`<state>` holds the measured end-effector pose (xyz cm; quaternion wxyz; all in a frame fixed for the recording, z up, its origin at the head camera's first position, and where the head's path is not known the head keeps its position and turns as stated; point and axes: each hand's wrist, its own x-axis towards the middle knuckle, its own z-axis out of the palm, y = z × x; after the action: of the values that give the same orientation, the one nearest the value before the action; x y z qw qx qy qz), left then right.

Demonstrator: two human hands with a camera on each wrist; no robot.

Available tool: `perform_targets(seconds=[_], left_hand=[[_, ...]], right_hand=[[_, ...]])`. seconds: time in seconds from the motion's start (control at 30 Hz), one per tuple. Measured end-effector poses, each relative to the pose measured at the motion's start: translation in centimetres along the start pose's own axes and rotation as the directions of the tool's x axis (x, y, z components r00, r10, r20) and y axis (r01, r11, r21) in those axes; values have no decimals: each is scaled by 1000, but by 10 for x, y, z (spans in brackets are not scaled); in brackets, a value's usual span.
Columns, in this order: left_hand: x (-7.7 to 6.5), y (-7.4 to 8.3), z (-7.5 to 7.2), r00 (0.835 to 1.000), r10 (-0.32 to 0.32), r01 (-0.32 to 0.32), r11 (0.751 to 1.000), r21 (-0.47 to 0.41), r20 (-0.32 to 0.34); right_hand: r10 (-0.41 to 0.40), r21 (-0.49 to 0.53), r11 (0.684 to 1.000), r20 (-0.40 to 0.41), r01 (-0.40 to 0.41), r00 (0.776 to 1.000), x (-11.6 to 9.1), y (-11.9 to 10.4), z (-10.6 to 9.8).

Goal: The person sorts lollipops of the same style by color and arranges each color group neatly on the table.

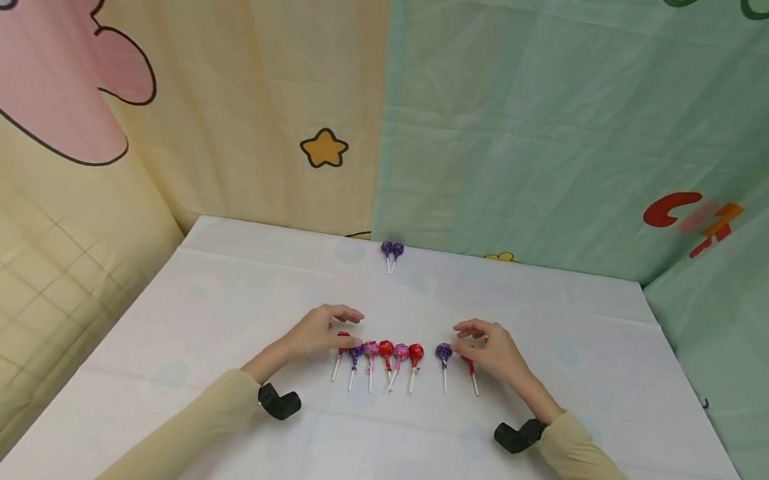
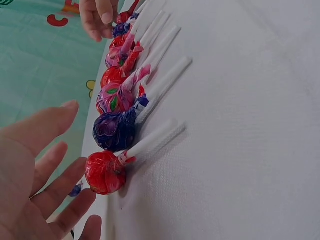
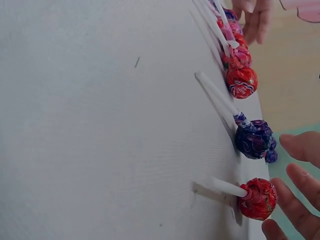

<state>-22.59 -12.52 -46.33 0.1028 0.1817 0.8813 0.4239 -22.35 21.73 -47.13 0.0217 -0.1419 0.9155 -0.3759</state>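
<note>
A row of wrapped lollipops lies across the table, sticks toward the person. My left hand (image 1: 321, 332) is at the row's left end, its relaxed fingers beside the head of a red lollipop (image 2: 105, 172). To the right of that lie a purple lollipop (image 2: 114, 132), a pink lollipop (image 2: 111, 98) and several more red and pink ones. Past a gap come another purple lollipop (image 3: 253, 140) and, at the right end, a red lollipop (image 3: 257, 199). My right hand (image 1: 493, 352) partly covers this last one in the head view, with loosely spread fingers right at its head.
Two purple lollipops (image 1: 392, 249) lie together near the far edge of the white table (image 1: 271, 260). Behind the table hangs a printed cloth (image 1: 506, 128), yellow on the left and green on the right. Each wrist carries a black camera (image 1: 279, 402).
</note>
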Motion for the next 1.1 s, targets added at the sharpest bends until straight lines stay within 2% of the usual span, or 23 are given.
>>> perform_targets(seconds=[0.13, 0.33, 0.63, 1.1], left_hand=[[2, -3, -1, 996, 29, -30, 1000, 10, 82], [5, -10, -3, 979, 110, -115, 993, 19, 172], [8, -11, -10, 968, 116, -131, 990, 56, 223], [16, -12, -6, 951, 129, -162, 982, 95, 282]], right_hand=[[-44, 9, 999, 37, 43, 998, 0, 5, 0], [-57, 12, 998, 67, 57, 996, 2, 10, 2], [-90, 4, 996, 100, 90, 991, 2, 12, 0], [-119, 15, 993, 149, 118, 982, 4, 12, -2]])
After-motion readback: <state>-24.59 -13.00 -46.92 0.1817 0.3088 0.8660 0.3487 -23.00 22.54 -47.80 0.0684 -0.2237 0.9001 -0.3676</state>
